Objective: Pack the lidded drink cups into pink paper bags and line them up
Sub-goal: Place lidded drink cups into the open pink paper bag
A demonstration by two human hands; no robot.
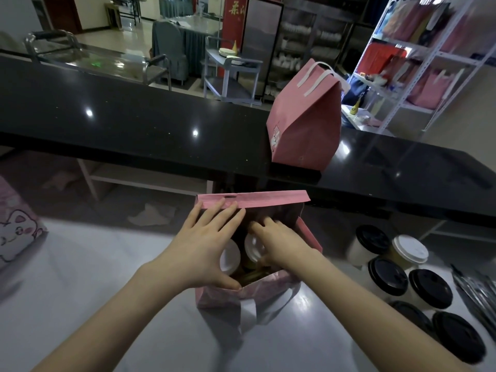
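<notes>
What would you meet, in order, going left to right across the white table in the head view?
Cat-print bag → left hand → right hand → loose cups. The open bag lies under both hands, so it is left out.

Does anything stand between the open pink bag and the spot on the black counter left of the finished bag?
Nothing visible does. The black counter left of the closed bag shows only light reflections. The left hand and right hand are both at the mouth of the open bag, not in its path.
</notes>
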